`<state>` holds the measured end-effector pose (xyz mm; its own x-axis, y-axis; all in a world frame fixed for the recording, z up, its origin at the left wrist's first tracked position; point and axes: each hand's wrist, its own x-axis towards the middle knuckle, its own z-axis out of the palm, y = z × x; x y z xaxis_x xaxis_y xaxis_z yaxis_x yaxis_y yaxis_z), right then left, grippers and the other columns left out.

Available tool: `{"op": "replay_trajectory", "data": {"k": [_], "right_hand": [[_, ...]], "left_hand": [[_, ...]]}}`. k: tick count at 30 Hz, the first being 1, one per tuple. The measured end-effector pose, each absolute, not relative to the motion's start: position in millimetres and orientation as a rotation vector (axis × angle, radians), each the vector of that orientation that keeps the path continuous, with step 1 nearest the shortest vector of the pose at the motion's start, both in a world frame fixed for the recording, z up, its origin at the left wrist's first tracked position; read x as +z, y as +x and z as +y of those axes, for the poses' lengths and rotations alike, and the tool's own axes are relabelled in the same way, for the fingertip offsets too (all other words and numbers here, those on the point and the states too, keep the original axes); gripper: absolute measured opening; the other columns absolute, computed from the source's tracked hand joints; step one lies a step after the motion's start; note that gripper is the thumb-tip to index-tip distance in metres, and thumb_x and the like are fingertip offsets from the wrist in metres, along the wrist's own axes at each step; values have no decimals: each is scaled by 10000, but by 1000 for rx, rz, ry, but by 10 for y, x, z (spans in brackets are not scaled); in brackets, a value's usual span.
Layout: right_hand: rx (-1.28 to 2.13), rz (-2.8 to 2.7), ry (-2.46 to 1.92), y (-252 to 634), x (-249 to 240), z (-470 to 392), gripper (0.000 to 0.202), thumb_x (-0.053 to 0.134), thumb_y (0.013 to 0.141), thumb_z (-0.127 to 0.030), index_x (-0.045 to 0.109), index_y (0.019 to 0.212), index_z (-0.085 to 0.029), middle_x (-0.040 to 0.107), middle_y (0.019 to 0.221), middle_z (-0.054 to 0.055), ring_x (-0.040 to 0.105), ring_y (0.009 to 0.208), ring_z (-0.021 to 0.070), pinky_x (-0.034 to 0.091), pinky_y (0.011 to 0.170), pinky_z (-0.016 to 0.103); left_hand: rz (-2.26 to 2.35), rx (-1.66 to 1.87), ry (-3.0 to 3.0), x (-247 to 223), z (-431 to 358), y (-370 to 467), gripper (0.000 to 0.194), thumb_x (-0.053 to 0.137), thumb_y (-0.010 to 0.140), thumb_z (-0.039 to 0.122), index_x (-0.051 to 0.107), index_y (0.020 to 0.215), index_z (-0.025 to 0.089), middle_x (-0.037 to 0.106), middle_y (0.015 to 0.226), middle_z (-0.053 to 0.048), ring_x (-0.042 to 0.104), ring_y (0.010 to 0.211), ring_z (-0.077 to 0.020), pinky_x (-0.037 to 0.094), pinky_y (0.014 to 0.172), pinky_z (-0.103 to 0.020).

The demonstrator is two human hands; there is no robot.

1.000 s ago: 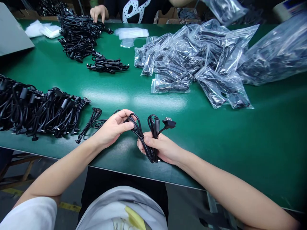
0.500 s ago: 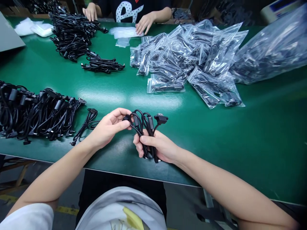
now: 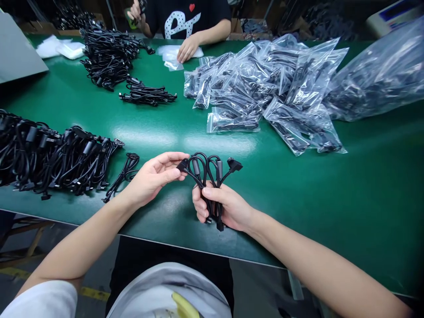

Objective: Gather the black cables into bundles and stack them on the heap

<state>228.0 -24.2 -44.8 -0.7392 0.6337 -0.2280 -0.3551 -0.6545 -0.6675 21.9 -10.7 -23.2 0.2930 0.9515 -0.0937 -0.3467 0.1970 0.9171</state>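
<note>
My right hand (image 3: 223, 203) is wrapped round the middle of coiled black cables (image 3: 202, 164), which look like two bundles side by side. Their loops stand up above the thumb, each with a grey cylinder, and a flat connector sticks out at the right. Between thumb and fingers, my left hand (image 3: 162, 174) pinches the black connector at the left end of these cables. Just left of that hand, a single coiled cable (image 3: 124, 172) lies on the green table (image 3: 159, 221). Short plug ends show below my right hand.
A long row of black cable bundles (image 3: 56, 159) lies at left. Farther back are a cable heap (image 3: 109, 57), a smaller cable pile (image 3: 149, 95) and bagged cables (image 3: 251, 79). Across the table, a co-worker's hand (image 3: 188, 47) rests on clear plastic bags (image 3: 162, 52).
The held cables have spread apart a little, and the left connector shows more clearly. The co-worker's other hand has risen from the cable heap, holding something dark. The view has shifted slightly.
</note>
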Motion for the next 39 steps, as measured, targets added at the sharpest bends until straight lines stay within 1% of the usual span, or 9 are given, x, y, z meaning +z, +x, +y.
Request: {"op": "replay_trajectory", "data": {"k": [4,9,13,20,24,27,31,36,39], "right_hand": [[2387,-822,-578,2278,-461,-239,249,737,819,-376,706,845,-130,576,652,-13,547,560,100,547,551,243],[2350,-888,-588,2282,-491,-219,341,736,819,-378,677,1085,-172,645,800,2,586,607,110,558,551,250],[2316,-954,-628,2285,-503,-220,255,779,804,-337,664,951,-163,635,795,2,613,642,108,530,584,230],[2144,-1259,-738,2258,-450,-273,316,743,835,-441,566,831,-179,626,682,-11,596,576,127,485,612,276],[1864,-1510,-949,2261,-412,-315,252,724,835,-384,553,805,-202,564,655,-43,541,568,122,434,598,272],[1618,-1669,-1014,2272,-416,-319,211,684,859,-342,525,788,-221,532,657,-48,500,579,122,390,600,273],[1444,-1759,-976,2272,-454,-283,250,649,894,-391,514,761,-228,535,694,-18,488,639,150,382,629,289],[1242,-1935,-926,2283,-500,-283,232,623,924,-379,534,772,-227,561,733,6,492,658,164,372,633,295],[1091,-2007,-945,2308,-520,-303,105,592,936,-271,569,842,-228,595,772,16,520,677,170,373,641,291]], "left_hand": [[824,1076,949,-241,-107,225,278,833,747,248,768,1014,209,738,1001,-46,642,796,-118,543,778,-248],[855,1082,970,-249,-106,219,306,830,747,255,763,1039,195,733,1050,-68,646,859,-145,534,802,-264],[834,1083,980,-255,-114,218,327,822,753,246,764,1074,212,730,1061,-65,636,900,-153,521,792,-252],[786,1046,1000,-273,-124,215,279,808,784,267,753,1054,227,696,1031,-41,608,876,-117,489,774,-216],[816,1009,1052,-294,-115,204,255,818,773,315,727,988,213,649,937,-22,576,814,-111,470,713,-211],[826,1029,1039,-310,-116,202,241,830,757,265,720,963,208,679,985,-33,614,892,-134,492,811,-245],[827,1056,1032,-321,-122,202,345,849,725,236,744,1054,228,713,1102,-56,645,1019,-184,494,940,-316],[850,1084,1126,-301,-126,177,131,795,785,249,802,915,232,721,1048,-47,642,966,-161,493,883,-266],[835,1054,1055,-272,-132,165,227,775,803,297,786,1022,241,736,1093,-62,659,998,-191,501,891,-293]]}}
